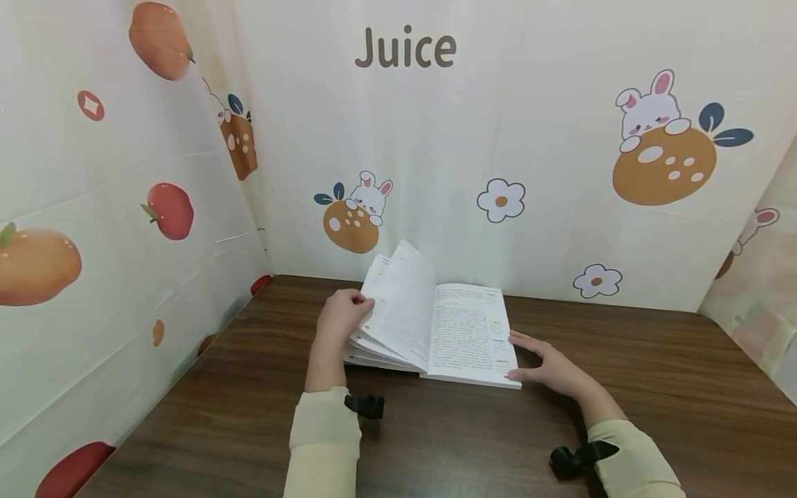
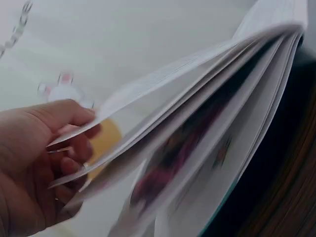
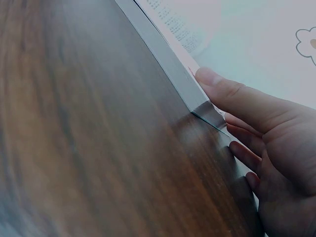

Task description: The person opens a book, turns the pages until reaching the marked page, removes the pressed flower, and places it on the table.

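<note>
A thick paperback book (image 1: 470, 339) lies spread on the table, its right-hand side flat and printed with text. Several left-hand pages (image 1: 401, 304) are raised and fanned apart. At their outer edge, my left hand (image 1: 341, 315) pinches a page between thumb and fingers; the left wrist view shows other loose pages (image 2: 197, 148) hanging below, some with coloured pictures. My right hand (image 1: 551, 366) rests at the book's right edge. In the right wrist view its thumb (image 3: 217, 84) touches the top near the corner, while the other fingers lie along the side.
The brown wooden table (image 1: 436, 443) extends around the book. Behind it hangs a pale curtain (image 1: 436, 138) with printed fruit, rabbits and flowers, and another printed sheet (image 1: 106, 277) borders the left side. Black wrist cameras (image 1: 367, 407) sit on both sleeves.
</note>
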{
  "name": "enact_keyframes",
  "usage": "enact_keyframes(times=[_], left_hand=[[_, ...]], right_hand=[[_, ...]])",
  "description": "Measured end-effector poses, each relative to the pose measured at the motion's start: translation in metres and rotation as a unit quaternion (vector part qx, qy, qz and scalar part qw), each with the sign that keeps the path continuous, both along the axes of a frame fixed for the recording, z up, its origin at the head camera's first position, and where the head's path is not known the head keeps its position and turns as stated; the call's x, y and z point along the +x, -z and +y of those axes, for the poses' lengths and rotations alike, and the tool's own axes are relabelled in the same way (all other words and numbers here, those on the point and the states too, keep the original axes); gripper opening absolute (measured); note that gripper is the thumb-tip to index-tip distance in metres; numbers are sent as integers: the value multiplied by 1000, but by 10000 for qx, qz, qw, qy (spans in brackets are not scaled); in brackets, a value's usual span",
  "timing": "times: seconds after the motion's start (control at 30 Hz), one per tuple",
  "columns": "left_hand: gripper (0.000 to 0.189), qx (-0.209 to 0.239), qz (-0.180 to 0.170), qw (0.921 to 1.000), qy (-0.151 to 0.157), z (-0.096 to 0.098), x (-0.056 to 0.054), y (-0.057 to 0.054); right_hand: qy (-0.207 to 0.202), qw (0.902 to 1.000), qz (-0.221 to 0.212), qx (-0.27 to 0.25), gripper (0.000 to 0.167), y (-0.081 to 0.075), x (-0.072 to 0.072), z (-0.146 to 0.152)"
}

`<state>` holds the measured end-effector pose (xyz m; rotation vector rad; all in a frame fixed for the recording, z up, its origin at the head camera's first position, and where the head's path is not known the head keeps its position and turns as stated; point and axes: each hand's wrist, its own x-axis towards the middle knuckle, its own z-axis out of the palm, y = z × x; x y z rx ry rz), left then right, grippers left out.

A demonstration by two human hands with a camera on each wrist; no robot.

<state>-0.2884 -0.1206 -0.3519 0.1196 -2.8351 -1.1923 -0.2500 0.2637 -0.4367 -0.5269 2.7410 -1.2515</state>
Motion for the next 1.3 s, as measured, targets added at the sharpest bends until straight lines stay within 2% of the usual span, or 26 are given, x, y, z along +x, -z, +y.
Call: enact_keyframes(times=[0.2, 0.43, 0.57, 0.67, 0.77, 0.83, 0.9, 0.97, 1.03, 1.1, 1.17, 1.23, 1.3], left_hand=[[20, -23, -822, 9966, 110, -28, 0, 12], [19, -279, -1195, 9923, 168, -37, -4, 32], [21, -392, -1338, 9901, 189, -37, -5, 45], [22, -511, -1437, 9882, 128, -33, -5, 50], [16, -920, -1371, 9863, 66, -24, -5, 50], [23, -1355, -1109, 9845, 41, -14, -6, 47], [34, -1756, -725, 9816, 194, 0, -7, 44], [43, -2086, -308, 9760, 540, 16, -7, 40], [48, -2369, 19, 9652, 1107, 34, -6, 37], [52, -2543, 206, 9517, 1706, 50, -3, 35], [55, -2804, 284, 9353, 2140, 62, 1, 35], [54, -3008, 310, 9244, 2326, 71, 4, 37], [52, -3253, 288, 9157, 2341, 77, 5, 39]], right_hand=[[14, 10000, 12, 12, 77, 0, 0, 0], [19, 10000, 13, 61, 78, 0, 1, 0], [49, 10000, 2, 70, 78, -1, 1, -1], [45, 10000, 7, 56, 78, -2, 1, -1], [11, 10000, -2, 24, 79, -2, 1, 0], [-6, 10000, -15, 8, 78, -1, 0, 1], [-5, 10000, -17, -21, 78, -1, 0, 1], [0, 10000, -5, -32, 78, 0, 0, 2], [-14, 10000, 3, -54, 77, 0, 0, 2], [-27, 10000, 3, -63, 77, 0, 0, 2], [-45, 10000, -3, -72, 77, 1, -1, 2], [-50, 10000, 1, -72, 77, 1, -1, 1], [-47, 10000, 27, -65, 77, 1, -2, 1]])
